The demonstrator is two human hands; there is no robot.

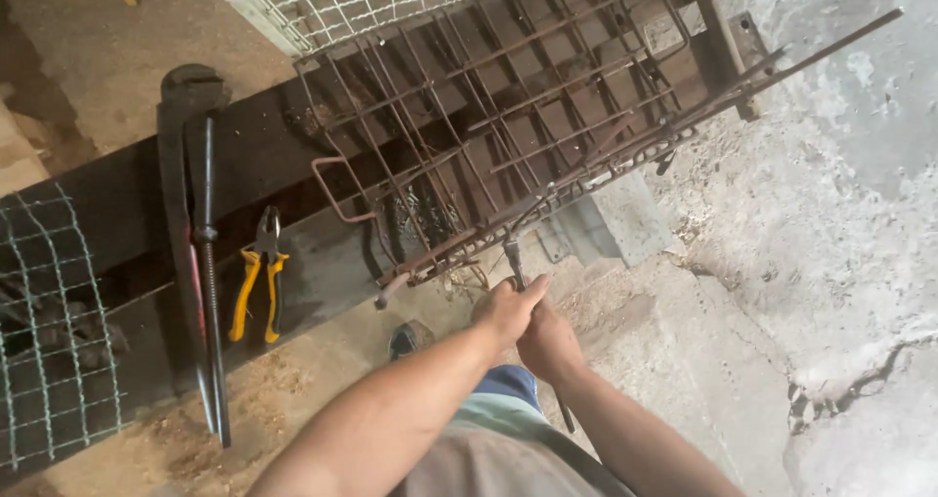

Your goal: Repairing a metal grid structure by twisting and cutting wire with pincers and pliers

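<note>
Both hands (532,326) apparently gripping tool (515,262), under rebar cage (508,126)

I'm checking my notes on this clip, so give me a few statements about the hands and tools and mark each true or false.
1. Both hands grip one thin dark tool: left hand, right hand, tool. True.
2. The yellow-handled pliers are in the left hand. False: they lie on the dark beam.
3. The tool's tip meets the rusty rebar cage. True.
4. The large pipe wrench lies on the floor. False: it rests across the beam.
</note>
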